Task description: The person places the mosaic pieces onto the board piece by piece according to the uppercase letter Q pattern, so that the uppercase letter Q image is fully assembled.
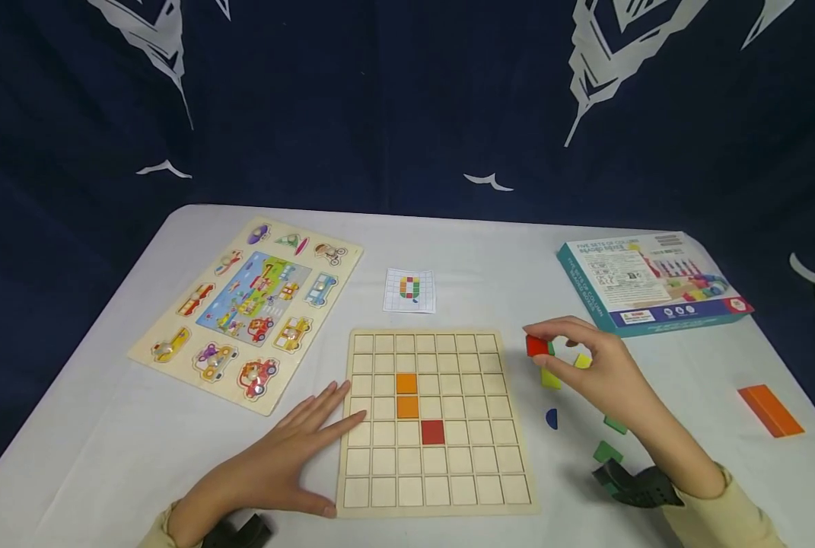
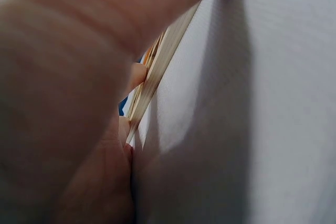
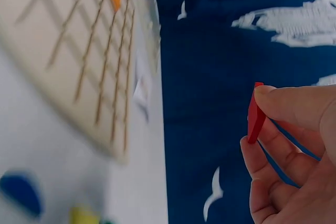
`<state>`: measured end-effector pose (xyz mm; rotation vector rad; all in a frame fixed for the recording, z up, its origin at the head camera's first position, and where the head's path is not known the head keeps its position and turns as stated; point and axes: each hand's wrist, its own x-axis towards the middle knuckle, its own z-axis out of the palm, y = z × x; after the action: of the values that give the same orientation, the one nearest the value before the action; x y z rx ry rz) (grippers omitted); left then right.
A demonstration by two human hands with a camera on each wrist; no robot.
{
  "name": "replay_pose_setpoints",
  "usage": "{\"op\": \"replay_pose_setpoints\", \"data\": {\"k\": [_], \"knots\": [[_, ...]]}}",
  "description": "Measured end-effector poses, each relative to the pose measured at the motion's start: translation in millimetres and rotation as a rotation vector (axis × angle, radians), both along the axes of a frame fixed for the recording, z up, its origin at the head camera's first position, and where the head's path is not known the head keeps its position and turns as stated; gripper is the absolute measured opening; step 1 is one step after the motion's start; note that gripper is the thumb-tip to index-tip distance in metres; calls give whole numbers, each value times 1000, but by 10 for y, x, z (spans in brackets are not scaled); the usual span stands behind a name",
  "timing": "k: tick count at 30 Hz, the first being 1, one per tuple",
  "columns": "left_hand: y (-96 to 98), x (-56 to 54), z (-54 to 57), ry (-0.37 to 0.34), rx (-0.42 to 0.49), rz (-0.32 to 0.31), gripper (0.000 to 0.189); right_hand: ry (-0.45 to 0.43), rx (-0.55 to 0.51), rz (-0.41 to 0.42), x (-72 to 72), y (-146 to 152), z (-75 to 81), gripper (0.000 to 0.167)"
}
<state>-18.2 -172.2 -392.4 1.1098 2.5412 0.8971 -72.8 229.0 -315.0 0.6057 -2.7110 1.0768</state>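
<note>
A wooden grid board (image 1: 380, 487) lies at the middle of the table, with two orange squares (image 1: 407, 395) and a red square (image 1: 432, 432) in its cells. Fingers spread, my left hand (image 1: 287, 449) rests along the board's left edge, a fingertip and the thumb on its rim. To the right of the board, my right hand (image 1: 595, 365) pinches a red square tile (image 3: 255, 114) between thumb and fingers. Near that hand lie yellow tiles (image 1: 551, 379), a blue half-round piece (image 1: 552, 418) and green tiles (image 1: 608, 452).
A small pattern card (image 1: 409, 291) lies behind the board. At the left is a vehicle peg puzzle (image 1: 277, 274); a teal-edged box (image 1: 654, 281) stands at the back right. Orange pieces (image 1: 772, 411) lie at the far right, near the table's edge.
</note>
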Motion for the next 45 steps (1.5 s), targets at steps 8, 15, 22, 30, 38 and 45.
{"op": "replay_pose_setpoints", "data": {"k": [8,15,22,30,38,45], "knots": [[-5,-3,-9,-14,4,9,106,-13,-151,148,-300,-454,10,38],[0,-10,-6,-4,-22,5,106,-126,-207,201,-458,-750,-170,34],[0,-13,6,-54,-30,19,106,-227,-238,223,-481,-913,-398,33],[-2,-13,-6,-51,-28,22,106,-269,-230,202,-479,-969,-568,29],[6,-12,12,-70,-38,27,106,-334,-218,232,-468,-978,-641,29],[0,-13,7,-45,-27,22,106,-308,-158,224,-453,-999,-668,27]]}}
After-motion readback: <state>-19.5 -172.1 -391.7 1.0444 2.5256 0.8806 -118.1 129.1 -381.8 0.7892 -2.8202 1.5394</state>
